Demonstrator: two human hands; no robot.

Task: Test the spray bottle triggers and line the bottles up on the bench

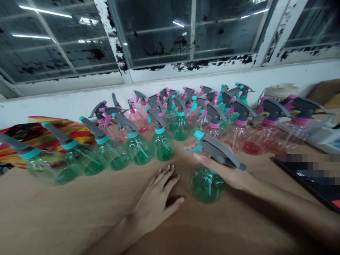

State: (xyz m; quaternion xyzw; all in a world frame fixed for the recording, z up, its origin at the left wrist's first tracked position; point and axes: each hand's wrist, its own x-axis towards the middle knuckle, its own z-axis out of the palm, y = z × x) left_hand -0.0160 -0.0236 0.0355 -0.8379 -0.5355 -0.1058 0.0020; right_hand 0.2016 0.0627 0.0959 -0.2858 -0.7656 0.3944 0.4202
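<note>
My right hand (225,170) is closed round the neck of a green spray bottle (207,184) with a grey trigger head and a teal nozzle, which stands on the brown table (66,216) in front of me. My left hand (156,200) lies flat on the table just left of that bottle, fingers stretched out and spread, holding nothing. Behind both hands stands a row of green spray bottles (138,147) with teal collars, the nearest a short way beyond my left fingertips.
Several pink spray bottles (239,132) with pink collars crowd the back and right of the table. A red and yellow striped cloth (53,132) lies at the far left. A dark flat device (316,184) sits at the right edge. A white wall with windows rises behind.
</note>
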